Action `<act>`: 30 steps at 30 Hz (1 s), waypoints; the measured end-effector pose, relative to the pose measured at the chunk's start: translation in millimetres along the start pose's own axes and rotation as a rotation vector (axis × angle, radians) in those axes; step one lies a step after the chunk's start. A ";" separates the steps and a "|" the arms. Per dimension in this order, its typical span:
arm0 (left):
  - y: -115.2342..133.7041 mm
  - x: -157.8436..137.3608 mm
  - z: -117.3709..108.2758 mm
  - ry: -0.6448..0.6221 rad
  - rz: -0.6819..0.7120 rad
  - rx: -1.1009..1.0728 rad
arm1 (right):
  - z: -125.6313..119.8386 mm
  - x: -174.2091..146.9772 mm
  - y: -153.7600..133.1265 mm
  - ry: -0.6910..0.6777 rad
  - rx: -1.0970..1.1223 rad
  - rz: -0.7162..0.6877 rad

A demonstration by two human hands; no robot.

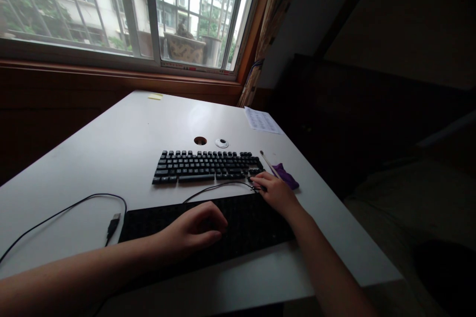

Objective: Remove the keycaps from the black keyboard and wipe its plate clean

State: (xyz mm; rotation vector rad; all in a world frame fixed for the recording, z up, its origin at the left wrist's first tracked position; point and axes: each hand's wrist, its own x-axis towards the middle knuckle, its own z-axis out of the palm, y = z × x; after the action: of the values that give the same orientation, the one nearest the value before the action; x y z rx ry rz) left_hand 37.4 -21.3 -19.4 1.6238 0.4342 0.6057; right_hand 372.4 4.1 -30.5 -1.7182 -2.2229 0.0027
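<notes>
Right hand (277, 192) pinches a thin black cable (219, 187) beside the black compact keyboard (206, 166); left hand (197, 230), loosely curled and empty, rests on the wide black mat (253, 223). Purple cloth (285, 175) lies right of the keyboard, near the white bench (122, 143) edge.

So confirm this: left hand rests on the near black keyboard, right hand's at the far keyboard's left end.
Not quite. The right hand is at the far keyboard's right end, as the head view shows. The left hand does rest on the near keyboard.

Black keyboard (208, 166), purple cloth (285, 175), white table (122, 148), black cable (67, 210).
</notes>
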 end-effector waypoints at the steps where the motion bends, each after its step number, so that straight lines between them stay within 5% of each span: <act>1: -0.1 -0.1 0.0 0.000 0.004 0.005 | -0.2 1.0 -1.0 -0.004 -0.006 -0.001; 30: 1.5 0.4 1.0 0.003 0.015 0.035 | 0.2 11.0 -9.3 0.000 -0.068 -0.013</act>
State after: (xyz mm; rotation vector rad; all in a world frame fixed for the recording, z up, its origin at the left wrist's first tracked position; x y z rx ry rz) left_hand 38.3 -22.1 -17.9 1.6608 0.4376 0.6148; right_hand 361.2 12.0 -26.0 -1.7388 -2.2584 -0.0772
